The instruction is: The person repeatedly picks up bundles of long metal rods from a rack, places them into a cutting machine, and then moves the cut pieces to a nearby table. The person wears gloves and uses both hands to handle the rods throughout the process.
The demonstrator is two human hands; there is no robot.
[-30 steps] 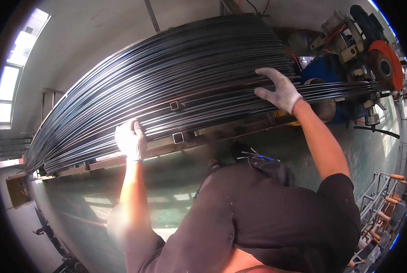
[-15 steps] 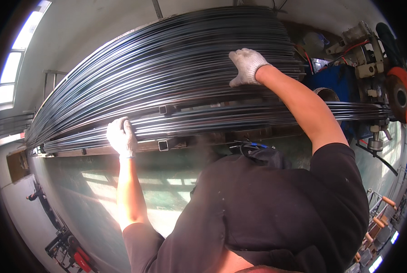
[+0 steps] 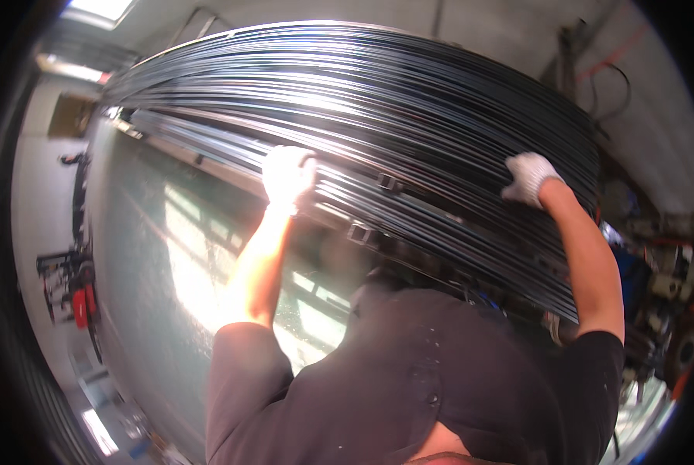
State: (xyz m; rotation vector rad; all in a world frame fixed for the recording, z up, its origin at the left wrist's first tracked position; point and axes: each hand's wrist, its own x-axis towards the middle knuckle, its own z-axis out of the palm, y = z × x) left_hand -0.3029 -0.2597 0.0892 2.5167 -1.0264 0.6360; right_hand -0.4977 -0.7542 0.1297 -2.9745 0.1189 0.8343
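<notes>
Long, thin dark metal rods lie side by side in a wide bundle (image 3: 339, 85), with a narrower bundle of rods (image 3: 440, 240) on its near side. My left hand (image 3: 289, 177), in a white glove, is on the narrow bundle with its fingers curled over the rods; the fingertips are hidden. My right hand (image 3: 531, 178), gloved too, is at the right part of the wide bundle. Its thumb and fingers are spread, and I see nothing held in it. Whether it touches the rods I cannot tell.
Square metal tube ends (image 3: 359, 232) stick out under the rods near my left hand. Machinery with an orange guard (image 3: 688, 349) stands at the far right. A green floor (image 3: 153, 232) lies to the left, with a red and black machine (image 3: 83, 304) beyond it.
The view has turned, so the rods now slope down to the right. My left hand stays at the narrow bundle, and my right hand stays spread at the wide one.
</notes>
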